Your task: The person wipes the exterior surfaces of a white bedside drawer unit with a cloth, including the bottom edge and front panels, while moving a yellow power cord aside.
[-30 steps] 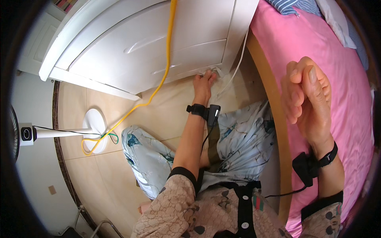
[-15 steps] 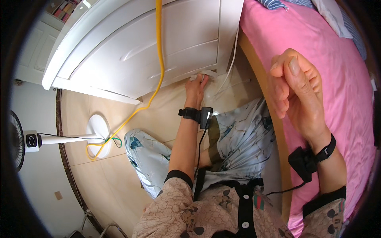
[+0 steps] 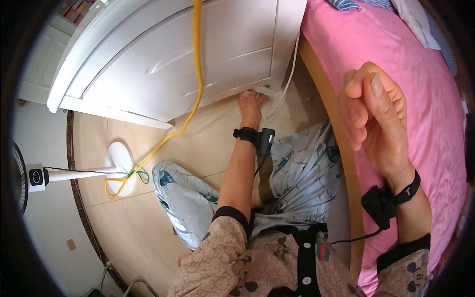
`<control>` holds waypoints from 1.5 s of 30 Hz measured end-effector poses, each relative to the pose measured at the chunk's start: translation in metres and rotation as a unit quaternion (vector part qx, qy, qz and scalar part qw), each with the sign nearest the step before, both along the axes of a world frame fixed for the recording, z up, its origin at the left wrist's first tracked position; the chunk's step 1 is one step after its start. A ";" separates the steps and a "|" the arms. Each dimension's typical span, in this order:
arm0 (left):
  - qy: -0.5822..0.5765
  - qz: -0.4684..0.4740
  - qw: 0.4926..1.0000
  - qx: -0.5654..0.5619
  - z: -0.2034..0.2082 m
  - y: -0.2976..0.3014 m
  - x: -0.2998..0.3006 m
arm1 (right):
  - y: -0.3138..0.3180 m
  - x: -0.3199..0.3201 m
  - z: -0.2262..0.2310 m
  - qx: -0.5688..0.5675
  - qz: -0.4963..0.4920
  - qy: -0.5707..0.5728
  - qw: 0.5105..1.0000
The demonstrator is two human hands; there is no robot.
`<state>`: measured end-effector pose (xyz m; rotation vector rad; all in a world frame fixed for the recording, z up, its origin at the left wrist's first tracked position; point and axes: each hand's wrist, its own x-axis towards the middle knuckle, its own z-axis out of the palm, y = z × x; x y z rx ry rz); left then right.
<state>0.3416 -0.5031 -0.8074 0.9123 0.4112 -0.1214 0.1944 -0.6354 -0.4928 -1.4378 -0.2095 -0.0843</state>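
Down at the foot of the white dresser (image 3: 232, 64), my left hand (image 3: 251, 103) is closed on a crumpled white cloth (image 3: 265, 90). It holds the cloth against the low edge near the dresser's right corner, just above the floor. Part of the cloth is hidden behind my fingers. My right hand (image 3: 378, 111) is raised in front of the bed, touching nothing. Its fingers are loosely curled in with the thumb alongside, and nothing shows in it.
A yellow cable (image 3: 199, 74) hangs before the dresser and runs to the white fan base (image 3: 118, 153) on the tiled floor. A white cord (image 3: 284, 96) trails past the dresser's right corner. The pink-covered bed (image 3: 425, 123) stands at the right.
My left hand and forearm have shifted slightly right along the dresser's lower edge, with the cloth. My right hand stays raised and curled. The view has tilted a little.
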 end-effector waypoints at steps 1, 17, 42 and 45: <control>0.002 -0.022 1.000 -0.006 -0.002 0.004 0.004 | 0.000 0.000 0.001 -0.005 0.000 0.000 1.000; -0.037 0.040 0.998 0.005 -0.006 -0.008 -0.007 | 0.001 0.000 -0.001 0.013 -0.007 0.024 1.000; 0.025 0.016 1.000 -0.007 0.006 -0.001 -0.005 | 0.002 0.001 0.000 -0.002 -0.011 0.008 1.000; 0.057 0.004 0.998 -0.029 -0.004 -0.002 0.001 | 0.001 -0.002 0.000 -0.005 -0.022 0.013 1.000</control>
